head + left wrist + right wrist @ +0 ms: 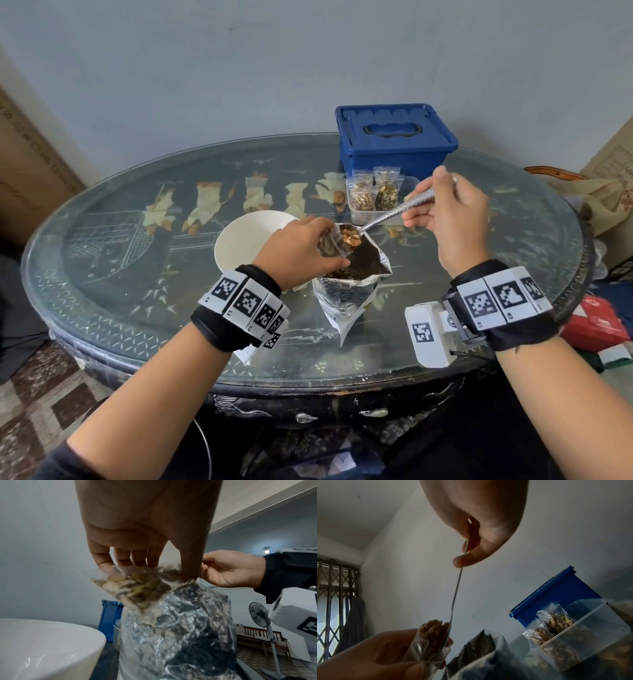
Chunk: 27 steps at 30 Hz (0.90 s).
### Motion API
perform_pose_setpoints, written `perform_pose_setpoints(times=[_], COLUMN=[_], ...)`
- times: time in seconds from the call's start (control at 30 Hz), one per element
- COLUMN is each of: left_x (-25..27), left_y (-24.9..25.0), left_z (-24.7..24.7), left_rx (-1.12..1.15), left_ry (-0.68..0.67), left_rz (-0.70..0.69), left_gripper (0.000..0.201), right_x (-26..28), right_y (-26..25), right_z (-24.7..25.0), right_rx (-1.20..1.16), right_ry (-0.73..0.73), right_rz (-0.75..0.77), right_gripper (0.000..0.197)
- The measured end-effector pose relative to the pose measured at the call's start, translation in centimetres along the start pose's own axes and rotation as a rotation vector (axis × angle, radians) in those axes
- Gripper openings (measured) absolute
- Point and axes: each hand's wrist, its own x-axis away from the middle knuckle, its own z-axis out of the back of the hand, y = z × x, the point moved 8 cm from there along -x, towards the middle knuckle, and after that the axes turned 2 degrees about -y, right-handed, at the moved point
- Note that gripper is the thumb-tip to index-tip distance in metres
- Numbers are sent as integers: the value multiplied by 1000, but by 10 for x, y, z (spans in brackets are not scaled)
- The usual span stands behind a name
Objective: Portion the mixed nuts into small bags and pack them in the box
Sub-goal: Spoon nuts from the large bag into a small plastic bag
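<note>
While your left hand [301, 246] pinches a small bag [331, 244] open at frame centre above the foil pouch [346, 291], your right hand [452, 212] pinches the spoon [387, 216], heaped with nuts [351, 237], at its mouth. 2 filled bags [373, 193] stand in the tub [368, 216]; blue box [394, 137] upper right, lid on.
</note>
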Motion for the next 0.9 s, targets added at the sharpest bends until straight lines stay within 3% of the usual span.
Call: perform_pose_setpoints(times=[0.53, 0.9], left_x=[3, 15], left_y=[-3, -9], left_z=[-3, 3], left_rx=[125, 267], left_ry=[109, 257], left_rz=[-19, -14], left_gripper=[55, 49], right_x=[9, 17], right_y=[-15, -50], right_z=[-34, -29], right_rx=[109, 160], right_ry=[-285, -254], right_rz=[47, 326], right_gripper=[28, 24])
